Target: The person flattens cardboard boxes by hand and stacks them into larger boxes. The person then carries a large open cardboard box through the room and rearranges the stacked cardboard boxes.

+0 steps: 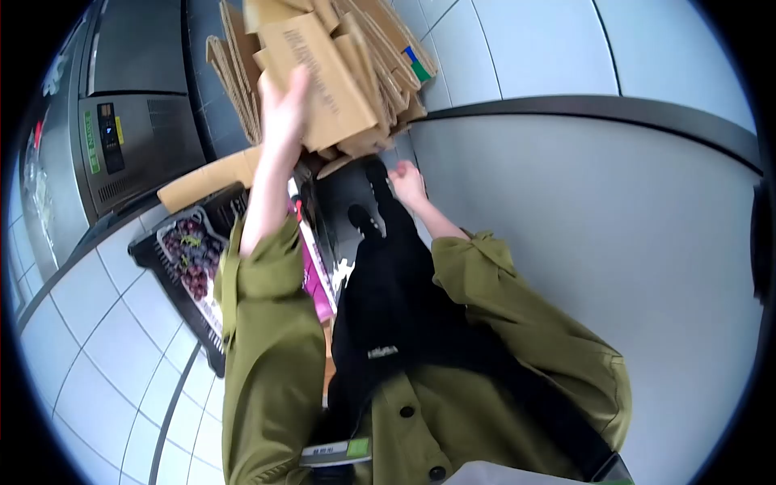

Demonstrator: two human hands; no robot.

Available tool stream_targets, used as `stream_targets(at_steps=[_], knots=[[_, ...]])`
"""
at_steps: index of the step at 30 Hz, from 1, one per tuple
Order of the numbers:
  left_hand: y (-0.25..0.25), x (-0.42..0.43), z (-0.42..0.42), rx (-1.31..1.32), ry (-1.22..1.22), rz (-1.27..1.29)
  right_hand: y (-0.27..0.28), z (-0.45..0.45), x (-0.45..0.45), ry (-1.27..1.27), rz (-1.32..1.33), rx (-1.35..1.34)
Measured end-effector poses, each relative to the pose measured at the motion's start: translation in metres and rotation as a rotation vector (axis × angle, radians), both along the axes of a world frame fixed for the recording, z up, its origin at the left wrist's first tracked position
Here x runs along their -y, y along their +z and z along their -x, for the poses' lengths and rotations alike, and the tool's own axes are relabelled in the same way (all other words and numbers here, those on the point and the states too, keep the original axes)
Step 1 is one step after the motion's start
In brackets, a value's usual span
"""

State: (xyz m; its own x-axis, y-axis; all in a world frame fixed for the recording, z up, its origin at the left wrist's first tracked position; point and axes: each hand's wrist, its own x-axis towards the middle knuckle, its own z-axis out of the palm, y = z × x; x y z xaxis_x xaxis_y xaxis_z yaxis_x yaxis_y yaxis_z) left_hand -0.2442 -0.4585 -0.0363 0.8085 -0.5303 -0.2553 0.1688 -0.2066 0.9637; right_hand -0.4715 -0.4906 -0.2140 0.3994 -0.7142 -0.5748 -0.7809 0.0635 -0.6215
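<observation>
**Printed carton [327, 85] at the left hand [283, 109]**

Head view: the carton lies at 11 o'clock, against folded cardboard [230, 77]. The left thumb lies on its face; the other fingers are unclear, so I cannot tell the grip. The right hand [410, 184], past 12, is loosely curled, contents unclear. The carton should be light, stiff, crease-prone; pinch an edge.

Pale, bluish-white tiles [537, 48] with dark seams fill the upper right, bordered by a dark curved strip [566, 107]. Below that strip spreads a smooth, plain grey panel [647, 259]. At upper left stands a stainless-steel appliance [174, 121] bearing a black control panel [111, 153] and a green label [91, 141]. More white tiles [105, 347] cover the lower left. The light is bright, cool and even.
</observation>
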Motion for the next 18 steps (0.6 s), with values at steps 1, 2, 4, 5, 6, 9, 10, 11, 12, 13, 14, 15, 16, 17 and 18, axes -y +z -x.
stream_targets(at_steps=[1,2,4,5,6,9,10,11,12,13,14,15,16,17,18], knots=[[0.006,-0.025,0.003,-0.458,0.066,0.281,-0.019,0.003,0.005,0.002,0.027,-0.083],[0.009,-0.041,0.018,-0.445,0.209,0.429,-0.047,0.007,0.012,-0.055,0.079,-0.161],[-0.078,-0.091,0.063,-0.360,0.430,0.320,-0.087,0.006,0.040,-0.073,0.173,-0.276],[-0.140,-0.114,0.087,-0.453,0.540,0.078,-0.101,0.001,0.056,-0.017,0.206,-0.307],[-0.197,-0.139,0.106,-0.511,0.597,-0.282,-0.109,-0.008,0.071,0.037,0.176,-0.328],[-0.277,-0.137,0.126,-0.464,0.776,-0.457,-0.196,-0.007,0.084,0.390,0.705,-0.054],[-0.302,-0.136,0.125,-0.390,0.798,-0.384,-0.196,-0.009,0.082,0.545,0.737,0.015],[-0.316,-0.131,0.117,-0.408,0.795,-0.363,-0.193,-0.009,0.086,0.725,0.726,-0.008],[-0.322,-0.126,0.108,-0.399,0.809,-0.180,-0.193,-0.011,0.088,0.926,0.706,-0.047],[-0.332,-0.123,0.096,-0.439,0.847,-0.147,-0.194,-0.012,0.092,1.091,0.692,-0.079],[-0.341,-0.116,0.093,-0.361,0.922,-0.165,-0.193,-0.015,0.096,1.209,0.683,-0.103],[-0.348,-0.109,0.091,-0.281,0.996,-0.180,-0.191,-0.020,0.097,1.310,0.676,-0.112],[-0.350,-0.109,0.097,-0.154,0.944,-0.447,-0.191,-0.025,0.099,1.400,0.676,-0.122],[-0.345,-0.109,0.098,-0.023,0.863,-0.693,-0.192,-0.024,0.100,1.463,0.673,-0.134],[-0.348,-0.115,0.099,0.188,0.832,-0.683,-0.192,-0.025,0.102,1.516,0.671,-0.143]])
